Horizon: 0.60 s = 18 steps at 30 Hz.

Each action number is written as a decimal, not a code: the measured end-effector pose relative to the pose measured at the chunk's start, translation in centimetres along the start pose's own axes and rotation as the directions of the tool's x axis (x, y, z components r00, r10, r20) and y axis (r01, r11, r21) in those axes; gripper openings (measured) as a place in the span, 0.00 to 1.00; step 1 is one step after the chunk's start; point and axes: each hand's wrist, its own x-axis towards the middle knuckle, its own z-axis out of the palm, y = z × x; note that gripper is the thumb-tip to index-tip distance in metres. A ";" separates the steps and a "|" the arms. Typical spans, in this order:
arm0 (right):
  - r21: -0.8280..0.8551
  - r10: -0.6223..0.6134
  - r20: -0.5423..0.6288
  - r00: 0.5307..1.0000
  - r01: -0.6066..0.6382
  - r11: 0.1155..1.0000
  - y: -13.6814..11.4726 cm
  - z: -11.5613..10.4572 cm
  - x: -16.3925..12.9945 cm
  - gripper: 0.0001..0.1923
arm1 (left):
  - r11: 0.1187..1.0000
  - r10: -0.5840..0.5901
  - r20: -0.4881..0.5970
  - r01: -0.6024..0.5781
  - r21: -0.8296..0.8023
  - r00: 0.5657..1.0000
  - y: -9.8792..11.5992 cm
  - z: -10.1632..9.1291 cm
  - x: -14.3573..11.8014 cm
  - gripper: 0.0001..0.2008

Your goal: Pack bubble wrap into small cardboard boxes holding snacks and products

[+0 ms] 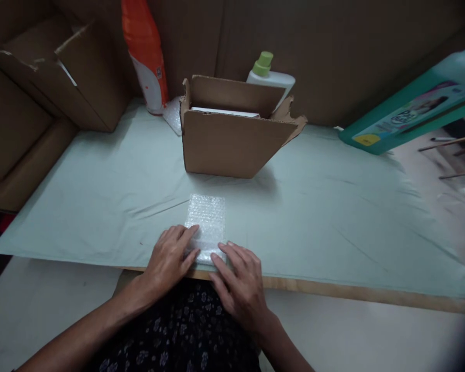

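Both hands (170, 258) (238, 281) press bubble wrap (206, 222) at table edge (333, 289).

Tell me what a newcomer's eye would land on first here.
Both hands, left hand and right hand, press flat on a small bubble-wrap packet at the near edge of the green-covered table. Behind it stands an open cardboard box, with an orange bottle at the back left.
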 end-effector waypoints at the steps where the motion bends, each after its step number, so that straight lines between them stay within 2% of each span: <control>1: -0.013 -0.020 0.056 0.998 0.021 1.000 0.1 0.2 0.3 0.17 | 0.999 0.037 -0.035 -0.037 0.010 0.999 0.1 -0.2 -0.1 0.20; 3: 0.015 -0.019 0.100 0.995 0.018 1.000 0.5 0.4 1.1 0.14 | 0.990 0.138 -0.074 -0.138 0.002 0.988 0.2 -0.7 -0.5 0.21; 5: 0.112 0.021 0.099 0.995 -0.032 0.993 0.9 0.4 1.8 0.12 | 0.973 0.224 -0.046 -0.226 -0.040 0.974 0.2 -1.2 -0.8 0.20; 7: 0.191 0.076 0.105 0.991 -0.095 0.977 1.2 0.1 2.3 0.11 | 0.968 0.227 -0.006 -0.227 -0.105 0.974 0.0 -1.3 -0.8 0.19; 9: 0.157 0.117 0.073 0.990 -0.127 0.979 1.3 -0.3 2.5 0.11 | 0.978 0.153 0.017 -0.149 -0.143 0.988 -0.4 -1.2 -0.2 0.19; 11: 0.061 0.104 0.028 0.994 -0.106 0.993 1.2 -0.5 2.6 0.13 | 0.991 0.076 0.028 -0.073 -0.110 0.997 -0.8 -0.8 0.8 0.18; 13: -0.009 0.042 0.075 0.996 -0.041 0.999 1.2 -0.5 2.9 0.14 | 0.999 0.027 0.041 -0.026 -0.036 0.999 -1.1 -0.5 1.7 0.17; 15: -0.021 -0.010 0.166 0.986 0.014 1.000 1.5 -0.1 3.5 0.13 | 0.999 -0.028 0.020 0.029 -0.037 0.999 -1.2 -0.4 2.1 0.17; 17: 0.016 0.003 0.187 0.982 -0.006 1.000 2.2 0.4 4.4 0.12 | 0.972 -0.149 -0.019 0.143 -0.186 0.989 -0.9 -0.5 1.7 0.20; 18: 0.060 0.036 0.168 0.985 -0.047 0.997 2.5 0.6 4.8 0.12 | 0.925 -0.240 -0.027 0.220 -0.310 0.970 -0.7 -0.6 1.3 0.22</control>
